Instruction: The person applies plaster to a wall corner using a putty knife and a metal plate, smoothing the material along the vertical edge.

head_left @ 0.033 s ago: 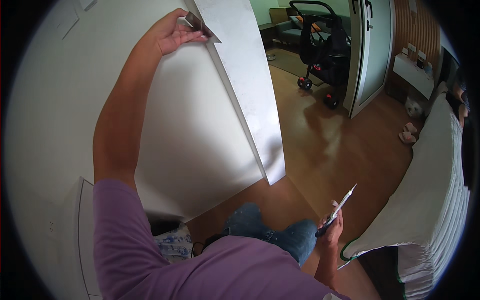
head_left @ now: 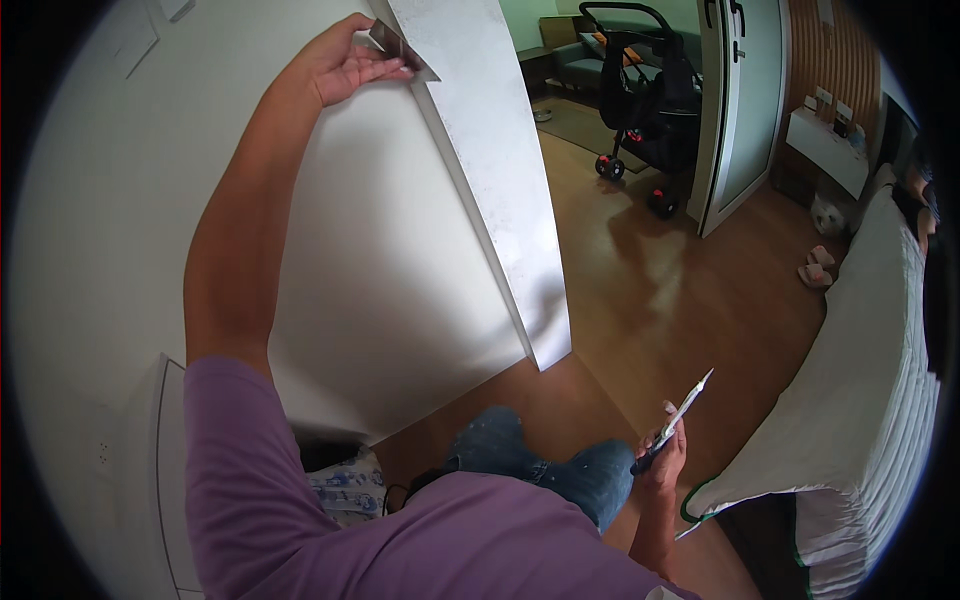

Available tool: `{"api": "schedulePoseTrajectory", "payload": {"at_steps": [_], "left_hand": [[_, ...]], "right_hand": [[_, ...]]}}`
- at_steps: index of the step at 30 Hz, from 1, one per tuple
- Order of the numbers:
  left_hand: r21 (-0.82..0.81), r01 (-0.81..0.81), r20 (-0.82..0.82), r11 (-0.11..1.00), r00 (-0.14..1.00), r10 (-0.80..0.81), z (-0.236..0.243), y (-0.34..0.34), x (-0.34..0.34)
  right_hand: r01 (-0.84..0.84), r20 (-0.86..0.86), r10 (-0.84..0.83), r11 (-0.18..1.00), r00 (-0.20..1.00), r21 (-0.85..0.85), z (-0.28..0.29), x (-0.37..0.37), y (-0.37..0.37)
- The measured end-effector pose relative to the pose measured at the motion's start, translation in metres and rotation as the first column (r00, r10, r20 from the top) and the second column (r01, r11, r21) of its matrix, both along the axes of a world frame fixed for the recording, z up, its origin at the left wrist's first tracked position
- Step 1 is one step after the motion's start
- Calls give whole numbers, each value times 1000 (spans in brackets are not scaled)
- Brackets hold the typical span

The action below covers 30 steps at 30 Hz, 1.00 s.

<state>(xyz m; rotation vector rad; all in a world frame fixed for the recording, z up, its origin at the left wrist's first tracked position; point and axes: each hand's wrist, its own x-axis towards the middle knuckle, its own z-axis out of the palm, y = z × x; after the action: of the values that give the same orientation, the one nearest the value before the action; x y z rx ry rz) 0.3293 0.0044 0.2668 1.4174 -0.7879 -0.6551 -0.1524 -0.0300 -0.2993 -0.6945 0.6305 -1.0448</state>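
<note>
High up at the wall's edge, my left hand [head_left: 345, 68] is closed on a thin, shiny metal scraper blade [head_left: 402, 50]. The blade lies against the corner where the white wall [head_left: 390, 250] meets the white door frame [head_left: 490, 150]. Low on the right, beside my knee, my right hand [head_left: 668, 465] grips a putty knife [head_left: 686, 408] with a dark handle. White paste coats its blade, which points up and away from me. Part of the handle is hidden by my fingers.
Through the doorway stand a black stroller [head_left: 650, 100] and an open door [head_left: 745, 110]. A pale cloth cover [head_left: 850, 400] hangs at the right, with a person [head_left: 922, 190] partly visible beyond it. Pink slippers [head_left: 816, 266] lie on the brown floor [head_left: 640, 310].
My left hand and the scraper blade have shifted up very slightly along the frame's edge. The right hand with the putty knife stays in place.
</note>
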Motion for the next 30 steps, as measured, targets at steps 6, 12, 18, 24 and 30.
{"api": "schedulePoseTrajectory", "payload": {"at_steps": [6,12,18,24,30], "left_hand": [[7,-30,104,1000,994,29,38,-4,4],[-13,-29,144,999,989,31,80,-3,12],[-5,-121,214,993,969,119,124,-4,0],[-252,-319,209,913,904,374,157,-4,-48],[-311,-340,256,887,869,423,200,-1,-63]], "right_hand": [[-3,11,3,1000,1000,-6,-8,-1,-2],[13,48,-14,1000,999,8,-18,0,-3],[-4,52,6,1000,999,-24,-26,-2,-6],[-3,50,3,1000,999,-10,-32,-4,-9],[45,4,-45,999,999,19,-27,-2,-11]]}}
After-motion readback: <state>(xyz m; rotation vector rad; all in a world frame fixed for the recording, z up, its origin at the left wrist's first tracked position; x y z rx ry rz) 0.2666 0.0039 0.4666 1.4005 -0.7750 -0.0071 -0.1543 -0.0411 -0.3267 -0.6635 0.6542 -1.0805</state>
